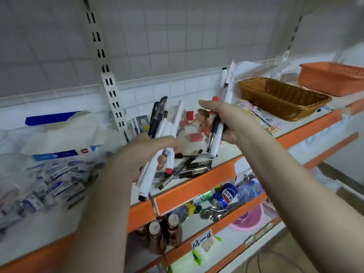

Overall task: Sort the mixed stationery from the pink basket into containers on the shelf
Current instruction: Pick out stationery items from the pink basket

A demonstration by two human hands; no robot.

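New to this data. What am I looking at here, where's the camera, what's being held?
There is no robot: a person wears one camera on the head, looking down at both bare hands in front of a shop shelf. The left hand grips a bunch of pens and white markers. The right hand grips a few more markers. On the shelf lie loose black pens, small red and white boxes, a wicker basket and an orange basket.

Shelf front edge (199,182) blocked by loose pens (189,168); wicker basket (283,98) interior open from above.
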